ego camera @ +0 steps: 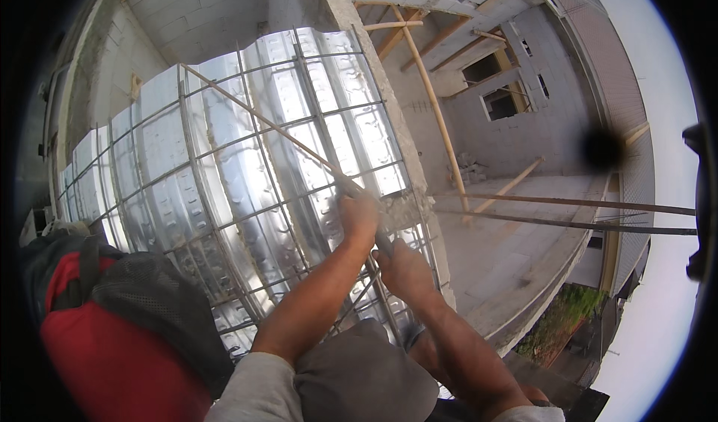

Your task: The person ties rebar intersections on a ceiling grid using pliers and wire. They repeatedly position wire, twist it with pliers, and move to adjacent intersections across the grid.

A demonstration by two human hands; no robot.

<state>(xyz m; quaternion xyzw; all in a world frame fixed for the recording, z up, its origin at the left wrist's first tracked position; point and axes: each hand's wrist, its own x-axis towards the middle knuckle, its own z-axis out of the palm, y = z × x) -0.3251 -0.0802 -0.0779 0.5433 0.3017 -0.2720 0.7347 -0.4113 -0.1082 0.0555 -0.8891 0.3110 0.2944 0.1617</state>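
A long thin rod (pixel 269 123), most likely a steel reinforcing bar, runs slantwise from the upper left down to both hands. My left hand (pixel 360 214) is closed around its near part, above a grid of reinforcing bars (pixel 221 227). Lower and to the right, my right hand (pixel 405 271) grips a dark tool handle or pipe (pixel 385 243) that lies in line with the rod; blur hides how the two meet. Ribbed galvanized metal decking (pixel 238 183) lies beneath the grid.
A red and black backpack (pixel 123 343) is at the lower left. Right of the decking runs a rough concrete wall edge (pixel 412 166), with a drop to a lower floor beyond. Two long bars (pixel 561 202) stick out to the right. Wooden props (pixel 435 108) stand in the room below.
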